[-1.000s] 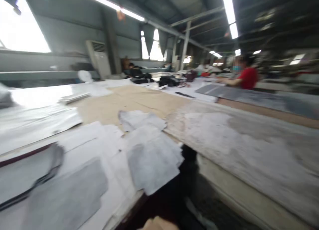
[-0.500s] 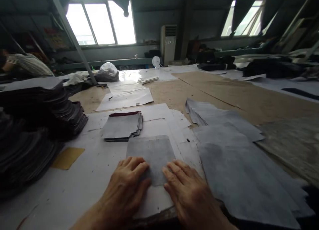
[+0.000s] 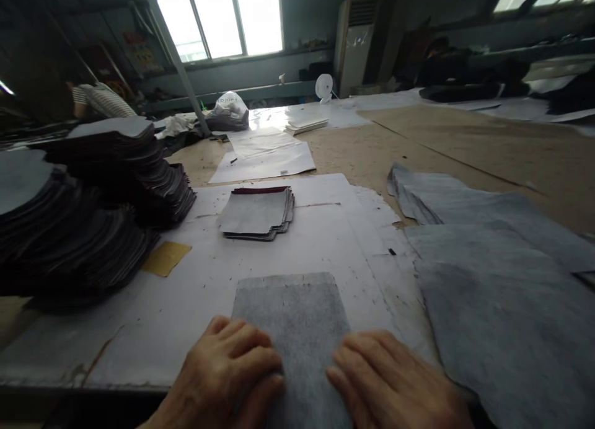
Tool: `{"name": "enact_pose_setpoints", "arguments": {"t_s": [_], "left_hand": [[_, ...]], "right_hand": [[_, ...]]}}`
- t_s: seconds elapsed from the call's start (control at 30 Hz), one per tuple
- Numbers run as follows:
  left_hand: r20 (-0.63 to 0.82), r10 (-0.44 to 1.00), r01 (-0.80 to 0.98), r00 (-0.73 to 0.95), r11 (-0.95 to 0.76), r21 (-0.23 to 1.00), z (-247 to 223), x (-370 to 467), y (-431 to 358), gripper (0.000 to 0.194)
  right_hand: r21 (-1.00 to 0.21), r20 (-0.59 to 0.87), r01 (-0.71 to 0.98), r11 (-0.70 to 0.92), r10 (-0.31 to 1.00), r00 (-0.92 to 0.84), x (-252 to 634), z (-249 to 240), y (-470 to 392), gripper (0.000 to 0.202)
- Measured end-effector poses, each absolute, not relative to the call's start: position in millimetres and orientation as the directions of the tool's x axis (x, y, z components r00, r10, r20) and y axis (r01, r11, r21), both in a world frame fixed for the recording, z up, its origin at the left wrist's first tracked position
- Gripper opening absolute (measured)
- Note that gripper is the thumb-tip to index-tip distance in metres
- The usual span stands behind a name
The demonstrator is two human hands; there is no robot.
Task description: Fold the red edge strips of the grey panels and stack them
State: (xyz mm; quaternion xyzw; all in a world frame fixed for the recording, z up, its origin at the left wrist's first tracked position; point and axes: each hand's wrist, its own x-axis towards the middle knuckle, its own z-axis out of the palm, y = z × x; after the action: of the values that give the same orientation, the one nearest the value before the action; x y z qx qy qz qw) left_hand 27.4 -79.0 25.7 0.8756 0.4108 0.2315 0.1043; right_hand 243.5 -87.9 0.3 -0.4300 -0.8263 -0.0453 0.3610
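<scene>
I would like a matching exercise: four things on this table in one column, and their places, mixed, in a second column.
Things:
1. grey sheet
2. small grey stack
3. yellow card
4. tall dark piles

Places:
A. far left of the table
B. under both hands, the left hand and the right hand
C. flat beside the dark piles
D. middle of the white paper

Pairs: 1-B, 2-D, 3-C, 4-A

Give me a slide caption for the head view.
Both hands, left hand and right hand, rest flat on a grey fabric piece on a paper-covered table.
</scene>
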Motion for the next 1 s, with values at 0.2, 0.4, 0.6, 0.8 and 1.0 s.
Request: {"name": "enact_pose_setpoints", "arguments": {"t_s": [0.2, 0.4, 0.6, 0.8, 1.0], "left_hand": [[0.279, 0.828, 0.723, 0.486, -0.560, 0.405, 31, 64, -26, 0.016], [0.137, 0.871, 0.810, 0.471, -0.489, 0.324, 17, 92, 6, 0.022], [0.159, 0.888, 0.723, 0.431, -0.445, 0.528, 13, 87, 8, 0.018], [0.336, 0.823, 0.652, 0.459, -0.568, 0.502, 4, 86, 8, 0.017], [0.389, 0.760, 0.581, 0.521, -0.650, 0.490, -3, 87, 9, 0.028]], "right_hand": [[-0.176, 0.593, 0.832, 0.526, 0.731, -0.337, 239, 0, -68, 0.024], [-0.140, 0.597, 0.841, 0.522, 0.723, -0.349, 235, -9, -78, 0.031], [-0.171, 0.574, 0.830, 0.531, 0.738, -0.354, 237, -8, -74, 0.031], [-0.094, 0.575, 0.837, 0.538, 0.716, -0.396, 239, -15, -76, 0.033], [-0.021, 0.606, 0.860, 0.510, 0.690, -0.395, 237, -16, -78, 0.037]]}}
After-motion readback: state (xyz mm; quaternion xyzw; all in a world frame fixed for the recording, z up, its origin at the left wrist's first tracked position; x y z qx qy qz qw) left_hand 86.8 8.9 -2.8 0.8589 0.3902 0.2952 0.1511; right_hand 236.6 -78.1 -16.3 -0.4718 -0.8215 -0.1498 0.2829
